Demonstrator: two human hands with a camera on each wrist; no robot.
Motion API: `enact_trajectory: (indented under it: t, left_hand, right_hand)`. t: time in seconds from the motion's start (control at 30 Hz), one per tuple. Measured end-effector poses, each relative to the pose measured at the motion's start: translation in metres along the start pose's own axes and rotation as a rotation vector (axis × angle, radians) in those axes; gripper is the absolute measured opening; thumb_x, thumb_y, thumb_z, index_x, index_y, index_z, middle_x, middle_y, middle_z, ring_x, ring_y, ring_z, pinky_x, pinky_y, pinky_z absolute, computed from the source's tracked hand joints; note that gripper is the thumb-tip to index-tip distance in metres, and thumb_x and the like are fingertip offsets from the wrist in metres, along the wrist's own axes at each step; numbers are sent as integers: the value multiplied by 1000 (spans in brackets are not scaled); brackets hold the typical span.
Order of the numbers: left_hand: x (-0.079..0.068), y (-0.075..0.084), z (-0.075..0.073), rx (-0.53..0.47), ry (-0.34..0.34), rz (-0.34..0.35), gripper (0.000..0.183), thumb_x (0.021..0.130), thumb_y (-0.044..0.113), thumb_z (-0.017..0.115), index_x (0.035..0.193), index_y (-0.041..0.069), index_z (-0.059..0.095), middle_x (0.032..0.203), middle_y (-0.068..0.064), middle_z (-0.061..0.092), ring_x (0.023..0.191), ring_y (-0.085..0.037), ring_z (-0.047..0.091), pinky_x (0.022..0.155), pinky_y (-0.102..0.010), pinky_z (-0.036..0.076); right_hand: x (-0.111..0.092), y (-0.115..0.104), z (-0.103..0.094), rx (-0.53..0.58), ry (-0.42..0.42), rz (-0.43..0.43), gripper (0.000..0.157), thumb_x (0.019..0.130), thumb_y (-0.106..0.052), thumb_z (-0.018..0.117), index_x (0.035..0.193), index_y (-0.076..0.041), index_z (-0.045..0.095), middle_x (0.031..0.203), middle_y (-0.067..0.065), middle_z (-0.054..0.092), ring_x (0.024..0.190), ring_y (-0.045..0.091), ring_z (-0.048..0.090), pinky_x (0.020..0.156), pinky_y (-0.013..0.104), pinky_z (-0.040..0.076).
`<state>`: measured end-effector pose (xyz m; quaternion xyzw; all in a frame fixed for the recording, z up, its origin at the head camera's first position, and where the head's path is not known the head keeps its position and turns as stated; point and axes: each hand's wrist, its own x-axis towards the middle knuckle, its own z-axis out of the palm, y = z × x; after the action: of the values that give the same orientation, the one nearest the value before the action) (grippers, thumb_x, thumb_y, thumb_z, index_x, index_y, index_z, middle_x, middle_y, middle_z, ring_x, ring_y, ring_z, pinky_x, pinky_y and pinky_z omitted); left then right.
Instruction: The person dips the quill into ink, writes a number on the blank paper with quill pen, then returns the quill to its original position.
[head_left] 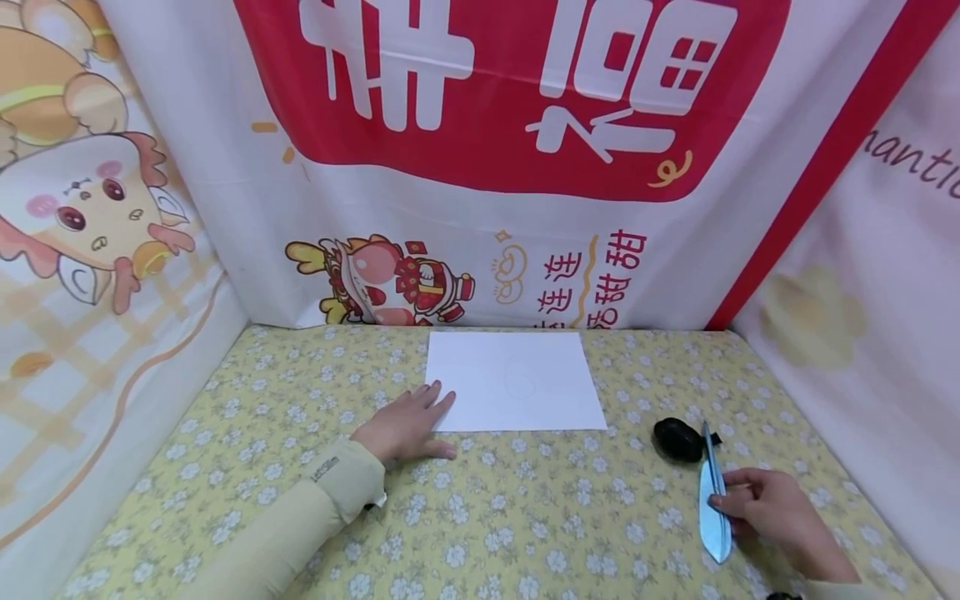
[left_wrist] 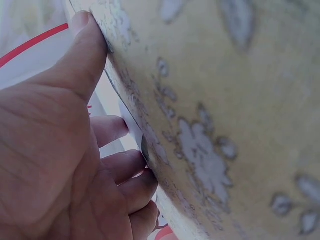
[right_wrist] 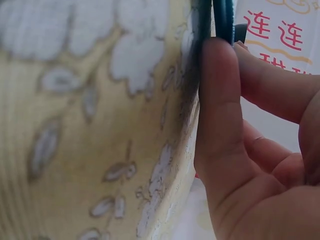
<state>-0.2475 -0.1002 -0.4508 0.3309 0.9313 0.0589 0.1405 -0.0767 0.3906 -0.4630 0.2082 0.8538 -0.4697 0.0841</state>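
Note:
A white sheet of paper (head_left: 510,383) lies at the back middle of the table, with a faint rounded outline on it. My left hand (head_left: 408,425) rests with fingers spread at the sheet's lower left corner, fingertips on its edge and thumb on the cloth. At the right, my right hand (head_left: 772,508) pinches a slim light-blue leaf-shaped thing (head_left: 715,533) between thumb and fingers; its kind cannot be told. In the right wrist view only a dark teal edge (right_wrist: 224,20) of it shows above the fingertips. Just left of its upper end sits a rounded black object (head_left: 677,440).
A yellow flowered cloth (head_left: 525,517) covers the table. Printed fabric hangs behind as a back wall (head_left: 480,200), and more drapes stand at the left (head_left: 97,333) and right (head_left: 840,275), close to the table's sides.

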Motion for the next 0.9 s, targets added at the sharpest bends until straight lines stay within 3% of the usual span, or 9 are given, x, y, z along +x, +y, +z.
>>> enact_trajectory:
  t: [0.47, 0.9]
  left_hand:
    - [0, -1, 3, -9, 4, -9, 94, 92, 62, 62, 161, 10, 25, 165, -19, 16, 151, -36, 16, 122, -52, 16]
    - [1, -5, 5, -22, 58, 5, 98, 89, 62, 66, 161, 11, 24, 166, -17, 13, 151, -36, 16, 121, -54, 20]
  right_hand:
    - [-1, 5, 3, -101, 16, 11, 47, 86, -16, 81, 116, 14, 60, 78, 9, 68, 67, 24, 67, 60, 38, 60]
    - [-4, -1, 3, -197, 34, -6, 43, 87, -17, 80, 114, 13, 62, 73, 5, 69, 63, 21, 67, 56, 37, 58]
